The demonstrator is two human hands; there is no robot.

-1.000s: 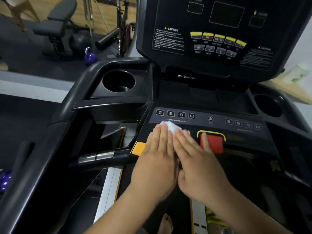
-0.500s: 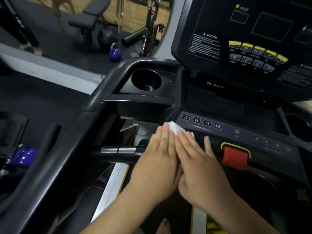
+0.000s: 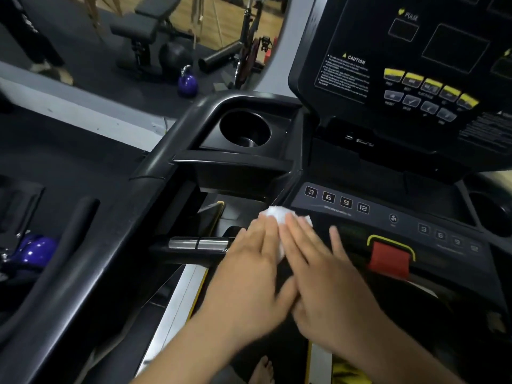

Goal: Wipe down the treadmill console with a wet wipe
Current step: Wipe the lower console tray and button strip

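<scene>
A black treadmill console [image 3: 388, 212] fills the right half of the view, with a strip of numbered buttons and a display panel above. A white wet wipe [image 3: 277, 213] lies on the console's lower left edge, mostly covered by my fingers. My left hand [image 3: 249, 273] and my right hand [image 3: 327, 275] lie side by side, fingers straight, pressing flat on the wipe. A red safety key [image 3: 390, 259] in a yellow frame sits just right of my right hand.
A round cup holder [image 3: 245, 128] sits at the console's upper left and another [image 3: 493, 214] at the far right. A silver-banded handlebar [image 3: 198, 243] juts left of my hands. Purple kettlebells [image 3: 187, 84], a bench and a bike stand on the floor beyond. A bare foot [image 3: 261, 370] shows below.
Both hands have slid the wipe leftward along the console's lower edge, away from the red safety key. The view has swung left as well.
</scene>
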